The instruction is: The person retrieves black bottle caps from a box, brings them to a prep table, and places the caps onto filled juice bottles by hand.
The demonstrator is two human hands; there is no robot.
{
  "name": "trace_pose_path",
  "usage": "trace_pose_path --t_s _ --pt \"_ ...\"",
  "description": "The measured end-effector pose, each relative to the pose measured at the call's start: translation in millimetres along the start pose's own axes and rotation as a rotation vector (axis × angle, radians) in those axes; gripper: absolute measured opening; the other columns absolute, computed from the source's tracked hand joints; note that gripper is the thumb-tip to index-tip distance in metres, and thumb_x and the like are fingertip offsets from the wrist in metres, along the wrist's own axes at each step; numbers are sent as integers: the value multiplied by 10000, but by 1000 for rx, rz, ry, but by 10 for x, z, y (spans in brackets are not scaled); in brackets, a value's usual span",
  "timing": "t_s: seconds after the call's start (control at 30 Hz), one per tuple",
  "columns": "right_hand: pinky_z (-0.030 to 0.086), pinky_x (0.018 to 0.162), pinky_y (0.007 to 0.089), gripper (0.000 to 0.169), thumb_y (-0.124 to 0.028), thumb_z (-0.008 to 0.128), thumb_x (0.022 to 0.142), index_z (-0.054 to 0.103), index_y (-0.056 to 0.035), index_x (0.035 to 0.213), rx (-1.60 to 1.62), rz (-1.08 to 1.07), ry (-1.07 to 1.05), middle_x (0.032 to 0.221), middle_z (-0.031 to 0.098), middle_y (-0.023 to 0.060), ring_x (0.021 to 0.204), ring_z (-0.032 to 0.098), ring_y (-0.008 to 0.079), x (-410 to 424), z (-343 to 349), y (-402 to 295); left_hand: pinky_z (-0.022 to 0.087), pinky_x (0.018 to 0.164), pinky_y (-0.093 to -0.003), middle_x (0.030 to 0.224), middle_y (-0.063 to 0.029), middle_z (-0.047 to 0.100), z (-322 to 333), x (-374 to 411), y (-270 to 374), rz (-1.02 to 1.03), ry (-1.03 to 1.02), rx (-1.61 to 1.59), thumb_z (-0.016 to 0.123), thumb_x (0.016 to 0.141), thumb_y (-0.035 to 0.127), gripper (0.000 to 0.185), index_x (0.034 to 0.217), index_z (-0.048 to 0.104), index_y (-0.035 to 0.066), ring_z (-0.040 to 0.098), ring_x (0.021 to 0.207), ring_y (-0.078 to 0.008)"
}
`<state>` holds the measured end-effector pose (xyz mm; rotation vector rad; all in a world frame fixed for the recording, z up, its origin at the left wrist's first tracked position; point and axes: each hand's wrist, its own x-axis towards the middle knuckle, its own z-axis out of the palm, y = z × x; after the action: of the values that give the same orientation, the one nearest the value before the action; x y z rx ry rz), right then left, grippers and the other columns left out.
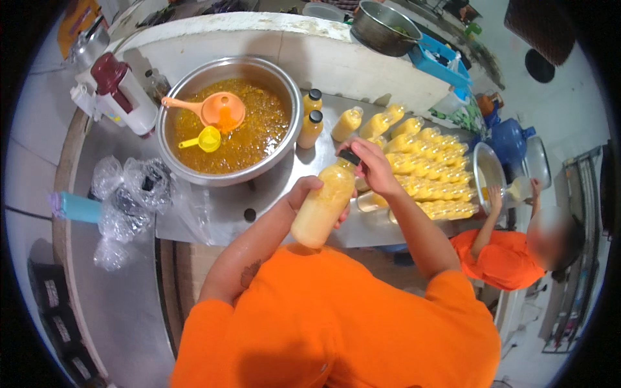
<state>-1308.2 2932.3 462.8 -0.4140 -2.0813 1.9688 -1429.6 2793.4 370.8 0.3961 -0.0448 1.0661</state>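
Observation:
My left hand [302, 190] is wrapped around a clear plastic bottle [324, 201] of pale yellow liquid, held tilted in front of my chest. At its neck, my right hand [372, 167] grips the black cap [349, 156]; how tightly the cap sits cannot be told. Two capped bottles [310, 130] stand upright beyond, close to a wide metal basin [295, 138]. Rows of filled bottles [424, 165] without visible black caps crowd the steel table [228, 220] on the right. A loose black cap [250, 215] lies on the table near my left forearm.
An orange funnel [223, 110] and a yellow scoop [209, 139] rest in the basin's orange-yellow contents. Plastic bags [128, 194] and an air pot [127, 97] are on the left. A co-worker in orange [504, 259] reaches toward another metal basin [487, 167] at right.

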Motion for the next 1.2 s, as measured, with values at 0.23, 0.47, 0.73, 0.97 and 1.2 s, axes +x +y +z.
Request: trace_pose_path --t_s 0.23,0.47,0.73,0.97,1.2 --pt "282 520 195 293 -320 498 1008 594 -59 917 113 67 -14 700 447 -55 602 338 25 130 103 -76 598 734 -444 1005 -255 610 24 0 -52 163 -194 -131 734 738 429 803 1307 417 -40 645 892 -392" --pt "437 549 318 318 -338 560 961 600 -43 851 -535 96 118 677 579 69 594 550 161 129 285 -275 573 839 -489 1155 -202 584 -55 -209 103 37 50 132 733 762 385 758 1336 412 9 626 1045 -371" --pt "458 548 454 211 -242 589 879 574 -46 804 -850 -175 193 659 592 193 627 601 407 -100 412 -297 498 977 -463 1297 -174 555 202 -515 92 -16 187 384 912 587 465 1057 1394 387 28 595 1158 -357" --pt "460 524 465 174 -222 570 893 569 -65 818 -870 -301 395 604 591 149 571 605 379 59 353 -725 500 957 -412 1309 -105 515 396 -573 259 159 296 567 889 654 366 1019 1445 316 75 577 1173 -281" --pt "410 456 414 175 -130 569 870 514 -53 723 -962 -529 391 529 494 142 478 528 363 48 346 -1142 581 620 -263 1225 -117 557 734 -467 12 603 548 391 757 805 404 757 1380 364 107 635 1056 -268"
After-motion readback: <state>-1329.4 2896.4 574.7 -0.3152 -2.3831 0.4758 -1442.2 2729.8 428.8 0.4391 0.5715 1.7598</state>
